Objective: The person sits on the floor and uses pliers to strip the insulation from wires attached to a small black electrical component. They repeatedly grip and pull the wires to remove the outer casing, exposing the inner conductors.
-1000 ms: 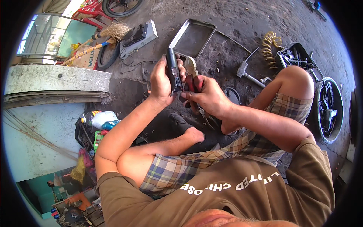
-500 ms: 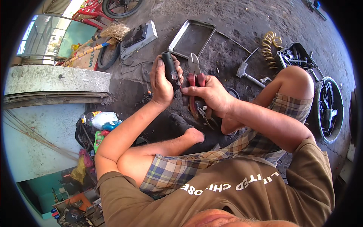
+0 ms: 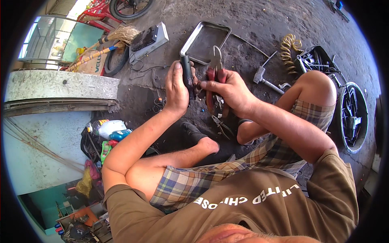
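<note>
Wrapped round a black cylindrical tube (image 3: 186,71), my left hand (image 3: 176,92) keeps it nearly upright, with the hollow-looking end away from me. The tube's lower end looks dark and ragged. Just to its right, my right hand (image 3: 235,92) is closed on red-handled cutting pliers (image 3: 217,62), their jaws pointing away from me. My right thumb reaches toward the tube's side, where small reddish-brown bits show between the hands; I cannot tell whether it touches them. On the ground below my right hand lies another pair of pliers (image 3: 221,124).
A metal tray (image 3: 201,25) lies beyond my hands. To the right are a hammer (image 3: 259,75), a coiled yellow hose (image 3: 288,45) and a round tub (image 3: 366,121) of tools. At left stand a grey box (image 3: 161,38), a straw broom (image 3: 125,34) and several bottles (image 3: 111,128).
The tube has shifted slightly right and stands more upright. My right hand and the pliers have moved a little right and away from me, and the pliers on the ground show more fully.
</note>
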`<state>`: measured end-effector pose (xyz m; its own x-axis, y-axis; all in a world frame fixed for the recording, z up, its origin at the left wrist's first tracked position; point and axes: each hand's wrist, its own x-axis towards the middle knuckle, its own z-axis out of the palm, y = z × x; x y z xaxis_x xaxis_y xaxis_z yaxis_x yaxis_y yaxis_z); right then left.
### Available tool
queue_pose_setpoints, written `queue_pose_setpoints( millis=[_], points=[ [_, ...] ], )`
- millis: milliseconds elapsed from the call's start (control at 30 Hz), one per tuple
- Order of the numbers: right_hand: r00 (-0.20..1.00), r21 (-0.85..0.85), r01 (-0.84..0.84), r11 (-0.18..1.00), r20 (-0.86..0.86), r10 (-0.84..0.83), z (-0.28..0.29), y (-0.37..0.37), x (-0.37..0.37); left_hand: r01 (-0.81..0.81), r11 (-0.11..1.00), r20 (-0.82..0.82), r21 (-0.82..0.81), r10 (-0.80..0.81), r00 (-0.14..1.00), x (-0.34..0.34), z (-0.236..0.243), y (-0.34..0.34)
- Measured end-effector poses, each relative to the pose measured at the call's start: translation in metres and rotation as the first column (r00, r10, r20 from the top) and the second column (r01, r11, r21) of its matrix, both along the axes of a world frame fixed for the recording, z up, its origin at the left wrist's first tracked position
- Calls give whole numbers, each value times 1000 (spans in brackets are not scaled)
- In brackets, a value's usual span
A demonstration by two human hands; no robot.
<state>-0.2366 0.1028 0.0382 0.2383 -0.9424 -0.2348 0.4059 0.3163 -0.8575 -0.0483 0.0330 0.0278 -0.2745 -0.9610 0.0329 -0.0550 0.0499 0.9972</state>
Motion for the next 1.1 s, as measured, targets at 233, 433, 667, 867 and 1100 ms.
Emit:
queue_pose_setpoints(
  millis=[233, 433, 667, 867, 1100],
  points=[
    [989, 57, 146, 988, 27, -148, -27, -9, 2, -13, 893, -88, 450, 59, 994, -4, -5, 4],
    [966, -188, 110, 976, -212, -149, -30, -7, 2, -8, 833, -48, 553, 41, 998, -4, 4, 9],
    [836, -396, 21, 918, -497, -233, -23, -5, 4, 1, 805, -65, 593, 47, 997, -13, 18, 16],
    [989, 27, 36, 999, -144, -31, -21, -8, 1, 8, 749, -83, 662, 64, 994, -8, 10, 12],
    [995, 69, -21, 997, -97, 28, -25, -11, -4, -31, 663, -69, 748, 124, 990, -7, 8, 7]
  ],
)
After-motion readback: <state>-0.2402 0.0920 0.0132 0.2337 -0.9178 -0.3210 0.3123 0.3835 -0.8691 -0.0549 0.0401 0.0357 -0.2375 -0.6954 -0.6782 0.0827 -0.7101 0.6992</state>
